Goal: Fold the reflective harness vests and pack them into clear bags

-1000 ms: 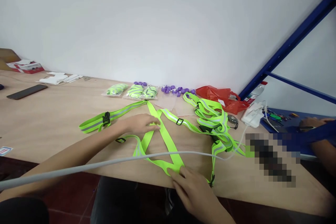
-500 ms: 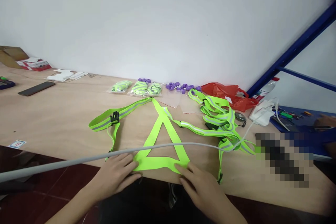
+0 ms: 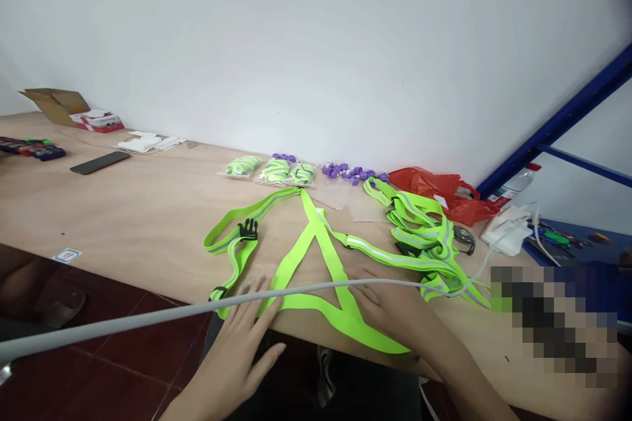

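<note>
We see the neon green reflective vest (image 3: 316,256) lying spread on the wooden table (image 3: 123,210), its triangular part at the near edge and partly hanging over it. Half a second ago both hands pressed the bottom band of that triangle flat at the edge; now the right hand (image 3: 395,306) has slid onto the table and lies flat, fingers apart, on the right limb of the triangle, near the strap that runs off toward the pile of more vests (image 3: 419,230) at the right. The left hand (image 3: 241,348) has come off the band and hovers open, fingers spread and gripping nothing, just off the near edge under the grey cable (image 3: 148,312) that crosses the view. The bottom band has slipped toward the right and now sags past the edge. We judge that the smoothing of the triangle has been let go and the hands are shifting their hold. Farther back lie bagged vests (image 3: 269,171), purple caps (image 3: 345,172) and a red bag (image 3: 439,187).
</note>
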Action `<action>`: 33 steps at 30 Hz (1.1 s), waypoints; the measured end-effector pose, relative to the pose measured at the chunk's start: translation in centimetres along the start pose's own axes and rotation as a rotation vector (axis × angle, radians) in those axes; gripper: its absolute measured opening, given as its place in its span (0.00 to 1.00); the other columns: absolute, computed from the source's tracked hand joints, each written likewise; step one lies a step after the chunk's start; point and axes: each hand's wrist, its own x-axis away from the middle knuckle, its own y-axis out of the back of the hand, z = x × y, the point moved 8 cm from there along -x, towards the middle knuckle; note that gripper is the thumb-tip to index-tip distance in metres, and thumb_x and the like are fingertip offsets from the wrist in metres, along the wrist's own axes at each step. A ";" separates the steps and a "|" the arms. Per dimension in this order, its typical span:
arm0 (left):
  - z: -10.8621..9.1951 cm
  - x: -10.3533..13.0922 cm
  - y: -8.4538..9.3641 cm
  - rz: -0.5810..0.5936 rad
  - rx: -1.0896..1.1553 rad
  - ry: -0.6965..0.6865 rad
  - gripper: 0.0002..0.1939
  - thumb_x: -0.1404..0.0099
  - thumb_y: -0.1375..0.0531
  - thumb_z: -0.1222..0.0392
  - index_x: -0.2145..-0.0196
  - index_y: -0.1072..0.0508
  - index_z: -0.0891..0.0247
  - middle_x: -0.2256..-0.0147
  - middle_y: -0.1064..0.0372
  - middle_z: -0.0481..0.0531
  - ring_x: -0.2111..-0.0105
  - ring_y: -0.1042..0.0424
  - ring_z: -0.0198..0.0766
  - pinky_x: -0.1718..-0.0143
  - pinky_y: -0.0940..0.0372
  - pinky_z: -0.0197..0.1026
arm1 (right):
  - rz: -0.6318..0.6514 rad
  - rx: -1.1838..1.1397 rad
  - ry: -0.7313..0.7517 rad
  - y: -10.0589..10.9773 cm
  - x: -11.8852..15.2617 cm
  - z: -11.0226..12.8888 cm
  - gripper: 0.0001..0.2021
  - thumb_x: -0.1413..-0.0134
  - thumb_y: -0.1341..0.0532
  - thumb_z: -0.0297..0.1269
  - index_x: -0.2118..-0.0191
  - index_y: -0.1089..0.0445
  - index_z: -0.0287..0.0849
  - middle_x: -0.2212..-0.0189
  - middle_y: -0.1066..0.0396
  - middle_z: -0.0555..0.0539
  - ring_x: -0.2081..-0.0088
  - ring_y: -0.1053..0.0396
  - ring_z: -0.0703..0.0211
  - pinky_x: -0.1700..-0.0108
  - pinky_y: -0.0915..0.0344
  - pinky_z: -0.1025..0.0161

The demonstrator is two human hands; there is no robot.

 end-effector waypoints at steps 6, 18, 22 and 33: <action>6.1 -3.8 6.9 -0.244 0.214 0.182 0.17 0.24 0.47 0.56 0.41 0.33 0.58 0.43 0.29 0.57 0.42 0.31 0.49 0.42 0.36 0.48 | -0.353 0.181 -0.011 2.0 3.3 -4.7 0.17 0.32 0.49 0.38 0.50 0.24 0.47 0.57 0.20 0.45 0.56 0.23 0.50 0.53 0.30 0.56; 12.4 -5.8 -0.7 0.424 -0.069 0.576 0.18 0.32 0.49 0.45 0.58 0.31 0.61 0.58 0.25 0.62 0.59 0.25 0.56 0.65 0.34 0.48 | -0.593 0.274 -0.383 2.1 14.3 -16.8 0.21 0.36 0.50 0.38 0.39 0.38 0.42 0.46 0.29 0.35 0.44 0.30 0.41 0.44 0.32 0.45; 14.5 -4.6 0.0 0.259 0.176 0.704 0.13 0.34 0.48 0.47 0.65 0.33 0.58 0.67 0.25 0.55 0.67 0.23 0.51 0.69 0.35 0.45 | -0.603 0.316 -0.434 1.5 15.5 -17.1 0.15 0.41 0.46 0.39 0.50 0.33 0.45 0.51 0.28 0.37 0.47 0.29 0.41 0.47 0.31 0.47; 17.8 1.8 1.0 -0.463 1.008 1.087 0.32 0.37 0.34 0.47 0.42 0.46 0.46 0.66 0.21 0.38 0.64 0.18 0.49 0.65 0.21 0.50 | -0.370 0.144 -0.665 0.4 12.7 -19.3 0.20 0.39 0.46 0.50 0.52 0.24 0.46 0.64 0.22 0.42 0.67 0.25 0.47 0.68 0.32 0.56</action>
